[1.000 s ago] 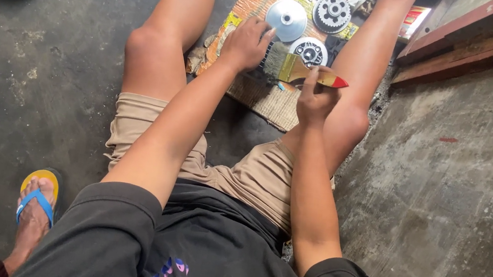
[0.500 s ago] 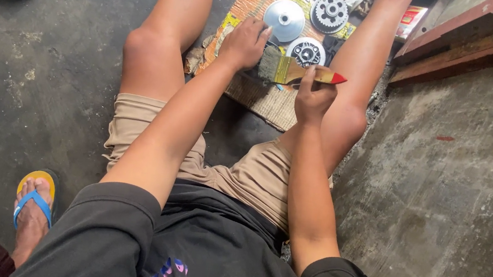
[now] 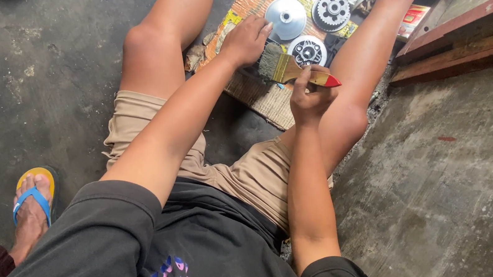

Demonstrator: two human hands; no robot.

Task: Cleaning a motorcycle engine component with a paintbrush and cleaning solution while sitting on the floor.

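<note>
1. Keep right hand (image 3: 309, 96) closed around wooden paintbrush (image 3: 295, 70), bristles aimed left.
2. Rest left hand (image 3: 245, 39), fingers curled, on cardboard sheet (image 3: 264, 94); contents hidden, cannot tell.
3. Brush lightly near ribbed round part (image 3: 307, 51), avoiding smooth metal disc (image 3: 285, 17) and toothed wheel (image 3: 331, 10).

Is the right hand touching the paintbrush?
Touching. The head view shows the right hand closed around the wooden handle of the paintbrush.
</note>
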